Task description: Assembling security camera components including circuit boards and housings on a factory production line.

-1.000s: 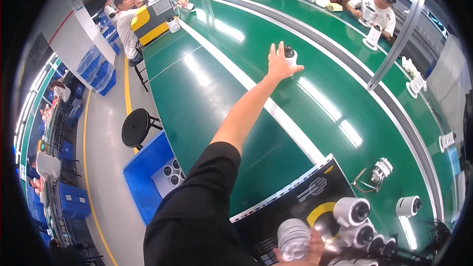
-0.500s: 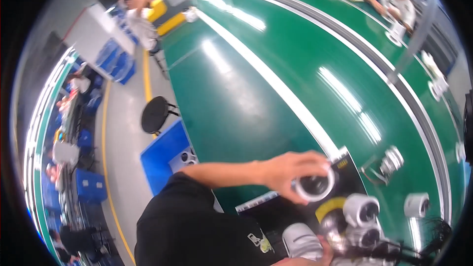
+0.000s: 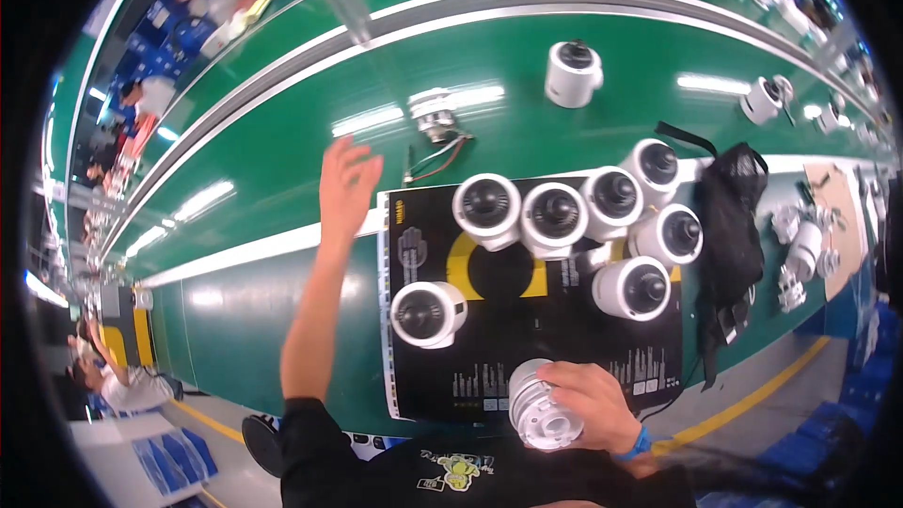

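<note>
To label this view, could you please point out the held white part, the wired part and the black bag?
Held white part [image 3: 530, 395], head view: its ringed side.
Wired part [image 3: 433, 115], head view: its ridged body.
Black bag [image 3: 734, 226], head view: middle of its fabric.

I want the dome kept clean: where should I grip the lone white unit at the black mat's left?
Probably around its rounded white body, coming from the left: nothing stands against that side, and the black dome faces up, leaving the sidewall to hold.
</note>
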The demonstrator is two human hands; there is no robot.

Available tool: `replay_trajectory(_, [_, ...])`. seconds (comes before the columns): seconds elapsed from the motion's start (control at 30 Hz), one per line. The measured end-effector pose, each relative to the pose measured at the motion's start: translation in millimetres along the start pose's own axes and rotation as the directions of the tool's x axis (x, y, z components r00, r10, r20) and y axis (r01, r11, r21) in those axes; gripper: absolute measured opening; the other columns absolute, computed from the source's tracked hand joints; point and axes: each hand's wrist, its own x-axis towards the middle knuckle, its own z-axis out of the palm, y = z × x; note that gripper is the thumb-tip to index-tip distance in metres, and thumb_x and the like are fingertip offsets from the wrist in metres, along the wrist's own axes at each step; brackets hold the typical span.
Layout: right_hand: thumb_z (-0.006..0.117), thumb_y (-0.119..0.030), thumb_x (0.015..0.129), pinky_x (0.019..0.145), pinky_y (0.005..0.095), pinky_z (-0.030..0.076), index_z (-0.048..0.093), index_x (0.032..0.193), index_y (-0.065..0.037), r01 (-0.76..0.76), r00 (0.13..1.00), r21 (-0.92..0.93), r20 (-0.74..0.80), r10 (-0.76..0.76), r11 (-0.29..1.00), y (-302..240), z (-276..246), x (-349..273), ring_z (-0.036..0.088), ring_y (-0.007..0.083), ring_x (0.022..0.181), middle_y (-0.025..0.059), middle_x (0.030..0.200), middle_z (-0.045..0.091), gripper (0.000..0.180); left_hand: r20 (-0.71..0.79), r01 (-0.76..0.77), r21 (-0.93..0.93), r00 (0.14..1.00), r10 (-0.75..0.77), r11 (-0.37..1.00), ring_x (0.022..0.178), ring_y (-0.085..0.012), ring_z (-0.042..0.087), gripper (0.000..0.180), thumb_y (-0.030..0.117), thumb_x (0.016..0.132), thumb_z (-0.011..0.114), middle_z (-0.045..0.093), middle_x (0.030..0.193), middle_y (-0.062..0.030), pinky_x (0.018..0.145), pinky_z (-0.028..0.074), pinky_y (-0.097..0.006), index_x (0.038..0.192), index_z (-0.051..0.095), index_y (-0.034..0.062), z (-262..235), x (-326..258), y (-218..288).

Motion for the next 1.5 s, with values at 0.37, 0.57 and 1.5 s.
replay_trajectory(0.37, [0.076, -0.022, 0.065, 0.080, 0.0388, 0.046, 0.050, 0.109, -0.007, -0.013, 0.999, 0.061, -0.050, 0.017, 0.998, 0, 5, -23, 0.058, 0.0335, 0.106, 0.0155, 0.121, 0.057, 0.053, 0.272, -0.016, 0.859, 0.861, -0.429, 0.512, 0.093, -0.0321, 0.065, 0.079, 0.066, 0.061, 0.069, 0.066, 0.097, -0.0250, 0.081, 0.051, -0.038, 0.092, 0.069, -0.0060, 26, 191, -29])
replay_trajectory(0.57, [0.079, -0.019, 0.063, 0.078, 0.0412, 0.048, 0.047, 0.103, -0.008, -0.021, 0.988, 0.097, -0.152, 0.035, 0.995, 10, 7, -26, 0.060, 0.0358, 0.101, 0.0170, 0.117, 0.058, 0.053, 0.132, 0.269, 0.438, 0.925, -0.357, 0.858, 0.114, -0.0279, 0.054, 0.089, 0.047, 0.063, 0.080, 0.057, 0.123, -0.0165, 0.098, 0.040, -0.040, 0.129, 0.047, -0.0034, -4, 129, 1])
replay_trajectory(1.5, [0.092, -0.031, 0.051, 0.087, 0.0442, 0.048, 0.035, 0.136, -0.015, 0.045, 0.993, 0.135, -0.117, -0.029, 0.990, 11, 14, -31, 0.057, 0.0357, 0.104, 0.0224, 0.119, 0.055, 0.104, 0.236, -0.438, 0.555, 0.898, 0.371, 0.707, 0.119, -0.0311, 0.052, 0.082, 0.049, 0.073, 0.072, 0.052, 0.128, -0.0224, 0.097, 0.044, -0.041, 0.134, 0.045, 0.0018, 71, 109, 75])
